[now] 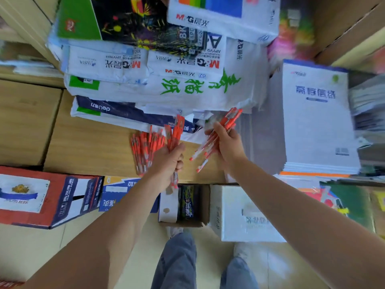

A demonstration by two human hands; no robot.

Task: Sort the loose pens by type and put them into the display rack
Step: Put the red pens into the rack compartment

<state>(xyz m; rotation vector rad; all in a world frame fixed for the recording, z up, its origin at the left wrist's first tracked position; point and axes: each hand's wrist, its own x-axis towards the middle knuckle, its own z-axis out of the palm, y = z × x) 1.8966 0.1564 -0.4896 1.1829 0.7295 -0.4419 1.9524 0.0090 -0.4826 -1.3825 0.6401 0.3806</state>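
Left hand (168, 157) gripped a bundle of red plastic pens (176, 130), right hand (226, 142) gripped slimmer clear-barrelled red pens (228, 122), loose red pens (145, 149) lay on the tan wooden counter (87, 147); types were judged best kept separate, ends aligned.

Your left hand (168, 157) holds a bunch of pens (176, 130) just right of the loose pile (143, 149), which lies on the box top (89, 147). Your right hand (227, 142) holds a second bunch (228, 122) further right. Behind them stand the paper reams (158, 86), with the notebook stack (316, 122) at their right. An open carton (205, 205) sits before the box, near your feet.
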